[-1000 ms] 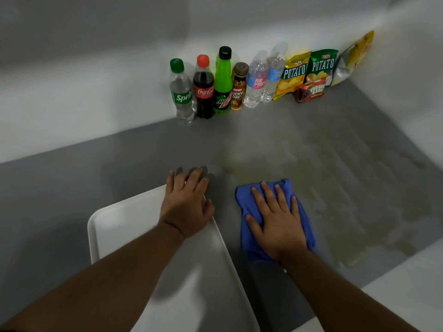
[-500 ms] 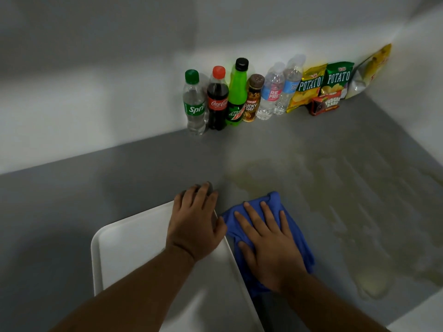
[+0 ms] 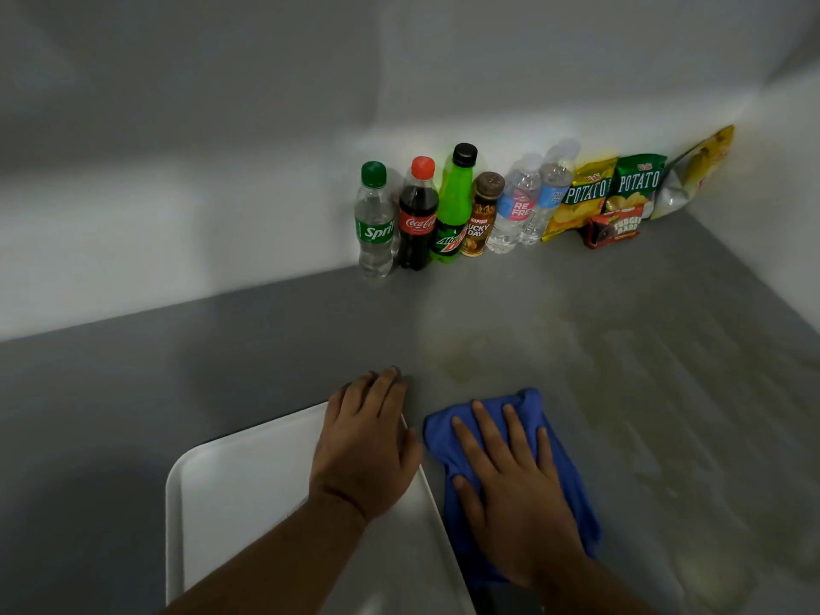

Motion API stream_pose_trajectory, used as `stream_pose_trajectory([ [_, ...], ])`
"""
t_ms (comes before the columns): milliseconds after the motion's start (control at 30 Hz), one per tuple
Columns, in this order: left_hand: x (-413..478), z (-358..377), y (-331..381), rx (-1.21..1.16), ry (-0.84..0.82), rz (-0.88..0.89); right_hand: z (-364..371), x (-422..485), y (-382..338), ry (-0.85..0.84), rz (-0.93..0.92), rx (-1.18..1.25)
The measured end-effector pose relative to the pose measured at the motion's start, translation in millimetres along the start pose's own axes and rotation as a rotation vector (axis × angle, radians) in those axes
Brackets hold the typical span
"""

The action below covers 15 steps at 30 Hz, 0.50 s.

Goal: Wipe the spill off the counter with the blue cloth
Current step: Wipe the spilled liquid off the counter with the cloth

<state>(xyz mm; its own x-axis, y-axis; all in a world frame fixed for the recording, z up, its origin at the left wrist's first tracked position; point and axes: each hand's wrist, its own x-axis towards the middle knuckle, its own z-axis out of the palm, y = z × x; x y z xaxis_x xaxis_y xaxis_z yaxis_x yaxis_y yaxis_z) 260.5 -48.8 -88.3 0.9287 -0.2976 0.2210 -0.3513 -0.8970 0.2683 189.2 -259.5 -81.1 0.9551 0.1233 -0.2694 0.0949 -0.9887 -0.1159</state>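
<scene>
The tray (image 3: 230, 490) lay on the counter (image 3: 133, 392) under the left hand (image 3: 366, 454), whose fingers rested flat and close together over the tray's far right corner, tips reaching the counter and gripping nothing. Just right of it, the right hand (image 3: 514, 503) pressed the cloth (image 3: 572, 481) flat to the counter, fingers straight and spread. The spill (image 3: 461, 364), a thin yellowish film, lay beyond that hand and to its right. Bottles (image 3: 417, 219) and snack bags (image 3: 621, 193) stood well beyond both hands, at the wall.
</scene>
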Motion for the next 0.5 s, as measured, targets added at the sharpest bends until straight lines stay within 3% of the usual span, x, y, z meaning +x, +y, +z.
stream_pose_trajectory([
  [133, 0, 2, -1, -0.016, 0.014, -0.013, -11, 49, 15, 0.058, -0.107, -0.042],
  [333, 3, 2, -4, -0.016, -0.004, -0.012, -12, 57, 19, 0.063, 0.078, -0.006],
  [500, 10, -3, -22, 0.029, -0.049, 0.089, -3, 17, 34, 0.023, -0.094, -0.002],
])
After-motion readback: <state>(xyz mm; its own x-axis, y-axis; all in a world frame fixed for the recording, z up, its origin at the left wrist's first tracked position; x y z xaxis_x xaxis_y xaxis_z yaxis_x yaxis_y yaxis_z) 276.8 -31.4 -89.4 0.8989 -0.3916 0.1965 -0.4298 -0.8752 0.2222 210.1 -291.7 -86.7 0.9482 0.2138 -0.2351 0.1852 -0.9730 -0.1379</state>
